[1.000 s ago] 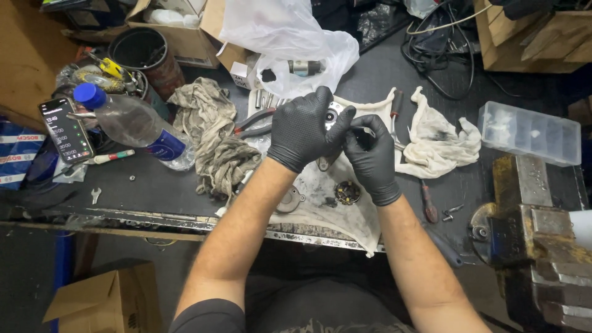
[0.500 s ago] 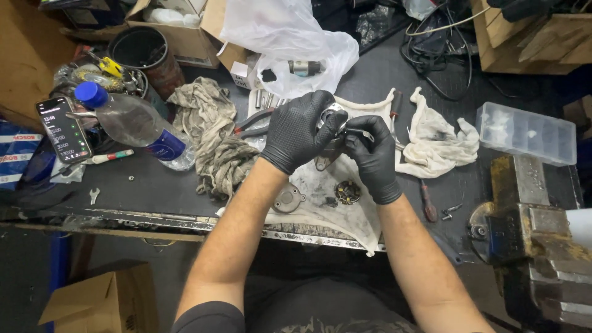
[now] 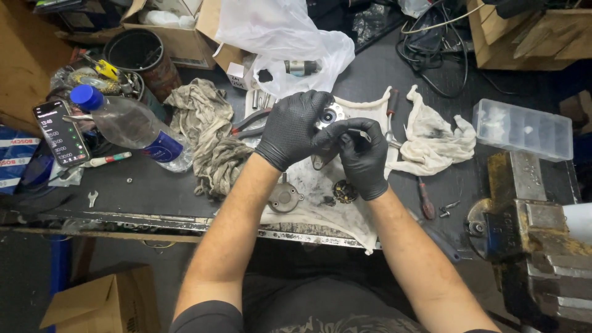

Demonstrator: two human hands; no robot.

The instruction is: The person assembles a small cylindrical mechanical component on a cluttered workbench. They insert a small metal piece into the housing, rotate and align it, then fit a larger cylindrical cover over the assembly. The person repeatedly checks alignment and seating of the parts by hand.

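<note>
Both my hands wear black gloves and meet above a stained white cloth (image 3: 345,213) on the dark workbench. My left hand (image 3: 291,128) wraps around a round silver metal part (image 3: 332,115) and holds it up. My right hand (image 3: 362,157) pinches at the same part from the right with thumb and fingers; what lies between its fingertips is hidden. Below the hands, a grey round cap (image 3: 285,197) and a small dark toothed piece (image 3: 344,191) rest on the cloth.
A plastic water bottle (image 3: 129,126), a phone (image 3: 60,132) and a crumpled rag (image 3: 209,132) lie at the left. A clear plastic box (image 3: 524,129) and a heavy vise (image 3: 530,246) stand at the right. A red-handled screwdriver (image 3: 425,198) and pliers (image 3: 250,123) are near the cloth.
My hands have lifted slightly away from me with the silver part, and my right fingers have shifted on it. Everything on the bench stays where it was.
</note>
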